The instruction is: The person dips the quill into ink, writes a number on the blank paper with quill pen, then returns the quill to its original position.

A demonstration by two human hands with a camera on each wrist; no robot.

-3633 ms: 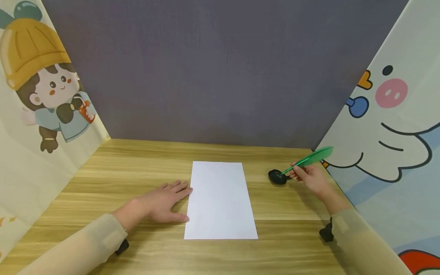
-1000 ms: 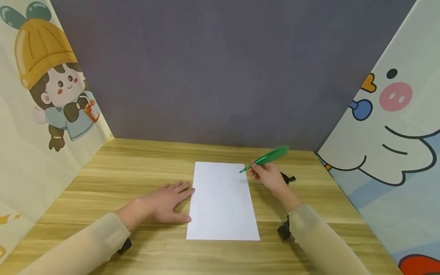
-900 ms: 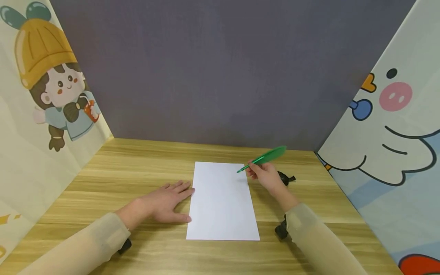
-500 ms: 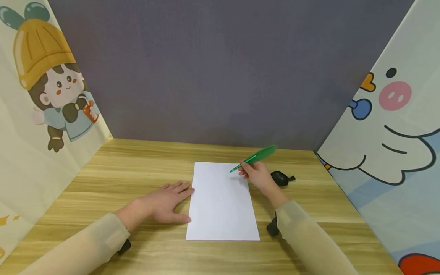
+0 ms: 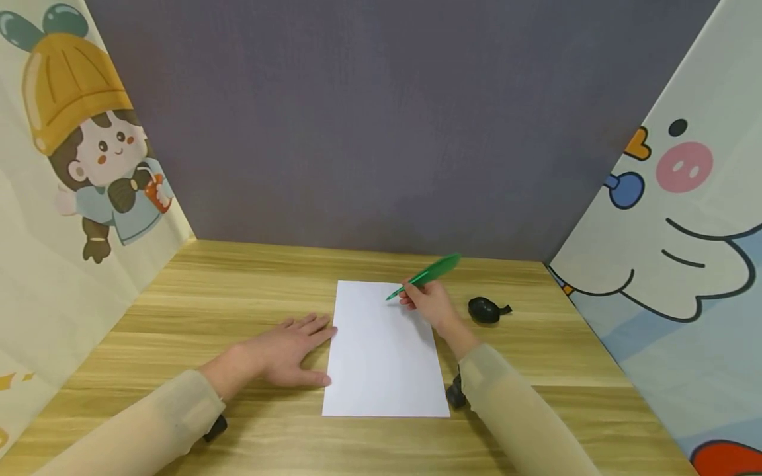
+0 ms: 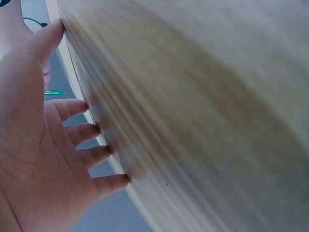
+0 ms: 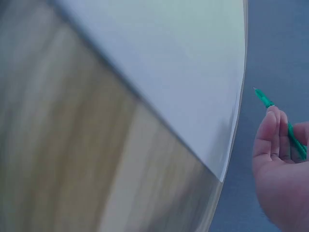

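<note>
In the head view my right hand pinches a green feather pen over the upper right part of a white sheet of paper. The pen slants, its tip low and to the left, its feather end up to the right. The right wrist view shows the pen's tip pointing out beyond the fingers, raised off the paper. My left hand lies with fingers spread at the paper's left edge, the thumb and index fingertips right at it. In the left wrist view the left hand's fingertips touch the wooden tabletop.
A black rounded pen base with a short tail stands right of the paper. The wooden table ends at a dark grey back panel. Cartoon-printed side panels flank it on both sides.
My right hand has lifted the pen from the black base and carried it left over the paper, still drifting left in the last second. The left hand stays put.
</note>
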